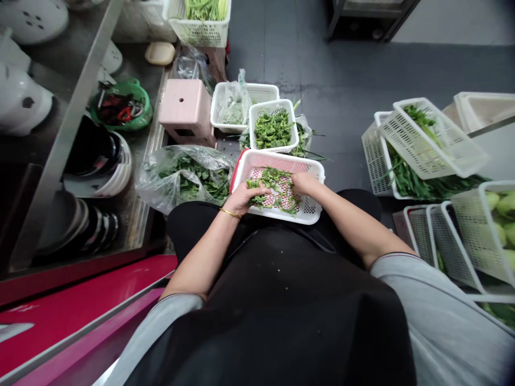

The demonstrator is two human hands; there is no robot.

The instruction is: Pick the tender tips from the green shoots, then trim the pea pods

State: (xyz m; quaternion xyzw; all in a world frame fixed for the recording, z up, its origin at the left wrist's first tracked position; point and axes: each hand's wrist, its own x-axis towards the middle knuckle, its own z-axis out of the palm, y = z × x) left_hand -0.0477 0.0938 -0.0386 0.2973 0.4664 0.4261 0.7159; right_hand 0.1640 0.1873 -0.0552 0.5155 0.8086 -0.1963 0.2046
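Note:
On my lap rests a white plastic basket (311, 210) with a slotted, reddish-looking floor. Loose leafy greens (285, 199) are scattered inside it. My left hand (240, 198), a gold bracelet at its wrist, is closed around a small bunch of green sprigs (256, 199) over the basket's left side, thumb on top. My right hand (304, 184) reaches in from the right with its fingers curled down among the greens; what they pinch is hidden. Just beyond stands a smaller white basket (252, 124) filled with trimmed greens (273, 130).
A clear plastic bag (151, 185) of leafy greens lies at the left, before a pink stool (183, 104). Shelving (76, 128) with bowls and pots stands further left. Stacked vegetable baskets (434, 142) rise at the right on the grey tiled floor (341, 96).

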